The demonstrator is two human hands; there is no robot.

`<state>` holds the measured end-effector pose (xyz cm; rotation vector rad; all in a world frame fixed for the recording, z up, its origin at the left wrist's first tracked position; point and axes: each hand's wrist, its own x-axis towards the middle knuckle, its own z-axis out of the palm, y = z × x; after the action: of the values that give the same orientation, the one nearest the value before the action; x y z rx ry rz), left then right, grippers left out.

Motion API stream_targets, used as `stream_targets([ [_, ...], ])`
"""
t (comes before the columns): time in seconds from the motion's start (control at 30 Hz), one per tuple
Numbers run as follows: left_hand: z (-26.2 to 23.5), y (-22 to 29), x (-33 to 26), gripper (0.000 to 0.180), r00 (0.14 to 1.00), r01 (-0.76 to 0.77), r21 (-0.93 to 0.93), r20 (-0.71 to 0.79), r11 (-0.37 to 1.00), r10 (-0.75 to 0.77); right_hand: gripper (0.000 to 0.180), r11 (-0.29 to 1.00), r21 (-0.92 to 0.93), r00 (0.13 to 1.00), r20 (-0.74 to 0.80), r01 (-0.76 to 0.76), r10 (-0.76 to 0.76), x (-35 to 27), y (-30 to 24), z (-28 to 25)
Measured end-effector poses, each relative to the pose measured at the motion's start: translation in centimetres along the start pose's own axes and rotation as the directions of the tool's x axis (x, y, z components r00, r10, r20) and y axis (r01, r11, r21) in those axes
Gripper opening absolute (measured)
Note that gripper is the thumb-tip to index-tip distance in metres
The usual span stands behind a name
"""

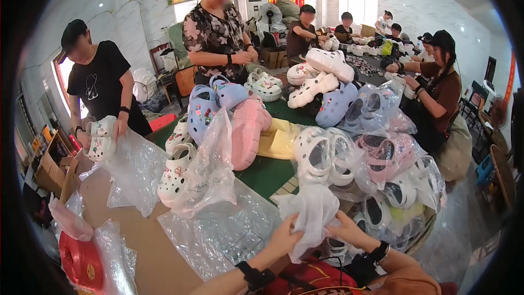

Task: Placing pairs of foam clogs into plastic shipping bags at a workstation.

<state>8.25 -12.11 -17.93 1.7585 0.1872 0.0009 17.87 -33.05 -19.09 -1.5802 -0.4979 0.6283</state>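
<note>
A crumpled white sheet [310, 213], thin like tissue or a soft plastic bag, is held up in front of me. Its left edge is pinched by my left hand [287, 236], and my right hand [348, 230] grips the right edge; some fingertips hide behind it. Just beyond it stand white clogs [312, 155] in clear bags. To the left, a white clog with charms [177, 172] is partly covered by a clear bag [210, 169]. Flat clear plastic bags [218, 235] lie on the table left of my forearm.
Bagged clogs [376, 210] are heaped at my right, beside pink clogs [248, 131] and blue clogs [202, 109] farther off. A red roll [81, 259] sits at the lower left. At the left, a person in black [106, 71] handles white clogs [101, 137]. Other people work around the table.
</note>
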Motion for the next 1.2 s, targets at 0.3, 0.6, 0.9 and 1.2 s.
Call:
stream_targets([
  [0.3, -7.3, 3.9, -7.6, 0.055, 0.901, -0.286, 0.082, -0.315, 0.955, 0.297, 0.017, 0.956, -0.066, 0.958, 0.028, 0.287, -0.286, -1.7, -7.2, 0.6],
  [0.6, -13.6, -5.5, -14.2, 0.061, 0.763, -0.063, -0.033, -0.646, 0.997, 0.027, 0.042, 0.915, -0.286, 0.942, 0.26, 0.285, -0.212, 7.5, -9.2, 7.2],
  [0.9, -12.2, -5.0, -18.7, 0.086, 0.788, 0.08, -0.191, -0.589, 0.978, -0.18, 0.088, 0.806, -0.468, 0.88, 0.457, 0.363, -0.131, 4.7, -5.3, 12.3],
  [1.2, -11.7, -0.3, -20.0, 0.086, 0.572, -0.359, -0.211, -0.819, 0.909, 0.035, 0.062, 0.873, -0.382, 0.871, 0.483, 0.304, -0.092, 7.0, -3.6, 12.0],
])
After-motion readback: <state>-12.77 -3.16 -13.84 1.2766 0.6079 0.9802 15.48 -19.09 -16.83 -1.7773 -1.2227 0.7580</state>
